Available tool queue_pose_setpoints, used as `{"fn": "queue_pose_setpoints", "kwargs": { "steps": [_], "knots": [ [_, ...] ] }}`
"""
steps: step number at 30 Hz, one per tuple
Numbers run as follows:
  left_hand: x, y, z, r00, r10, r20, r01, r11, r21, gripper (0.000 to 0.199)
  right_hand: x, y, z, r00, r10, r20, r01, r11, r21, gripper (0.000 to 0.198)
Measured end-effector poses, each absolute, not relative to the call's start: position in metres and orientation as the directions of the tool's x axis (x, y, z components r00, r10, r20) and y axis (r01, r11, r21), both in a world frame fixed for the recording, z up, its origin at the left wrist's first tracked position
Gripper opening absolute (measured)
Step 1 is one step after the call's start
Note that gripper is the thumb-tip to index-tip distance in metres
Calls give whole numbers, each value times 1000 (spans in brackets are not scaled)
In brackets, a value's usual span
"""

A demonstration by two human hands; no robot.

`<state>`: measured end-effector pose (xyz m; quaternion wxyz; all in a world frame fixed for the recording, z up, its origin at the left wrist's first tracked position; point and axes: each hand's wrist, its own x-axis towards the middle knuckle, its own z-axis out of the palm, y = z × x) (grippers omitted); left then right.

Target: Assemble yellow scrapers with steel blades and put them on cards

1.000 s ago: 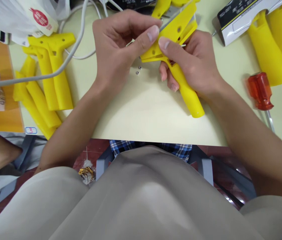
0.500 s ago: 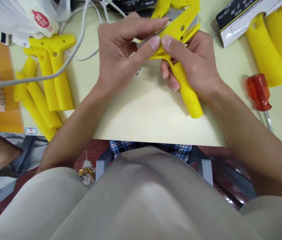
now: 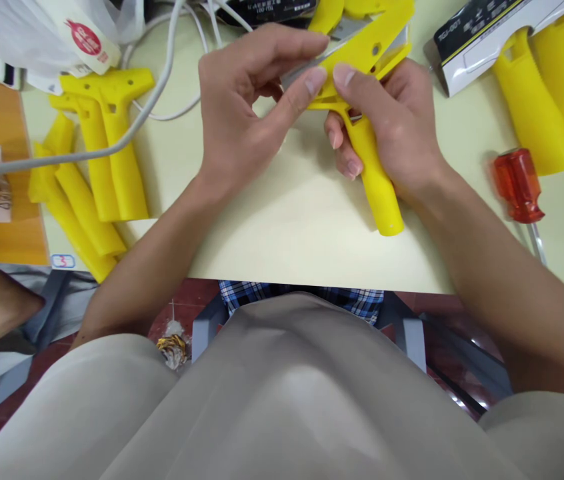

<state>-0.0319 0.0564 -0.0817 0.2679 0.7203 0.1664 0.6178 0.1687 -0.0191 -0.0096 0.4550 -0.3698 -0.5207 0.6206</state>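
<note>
My right hand (image 3: 399,123) grips scraper (image 3: 375,180); my left hand (image 3: 247,107) pinches blade (image 3: 292,73) at scraper's end. Screwdriver (image 3: 518,185) lies on table (image 3: 312,233) to right.

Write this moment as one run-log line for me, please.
right hand: gripping yellow tool by its head | left hand: touching metal strip at that head | red screwdriver: on table, unheld

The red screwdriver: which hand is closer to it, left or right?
Right. The right hand grips the yellow tool, to the left of the red screwdriver. The left hand is farther left, at the tool's other side.
</note>
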Motion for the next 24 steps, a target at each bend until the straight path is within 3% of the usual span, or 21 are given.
{"fn": "queue_pose_setpoints", "kwargs": {
  "steps": [9,12,18,24],
  "knots": [
    [-33,40,-65,182,685,705,-131,-694,708,17,165,-23,-3,-284,959,10,-200,-49,-979,21],
    [-32,40,-62,140,753,643,-170,-621,765,22,164,-23,-3,-255,967,0,-209,-55,-976,20],
    [-29,43,-66,75,766,639,-178,-620,764,27,166,-24,-2,-273,962,22,-216,-39,-976,16],
    [-33,44,-65,125,868,481,-263,-438,860,32,166,-24,-2,-260,965,-4,-227,-65,-972,17]
  ]
}}
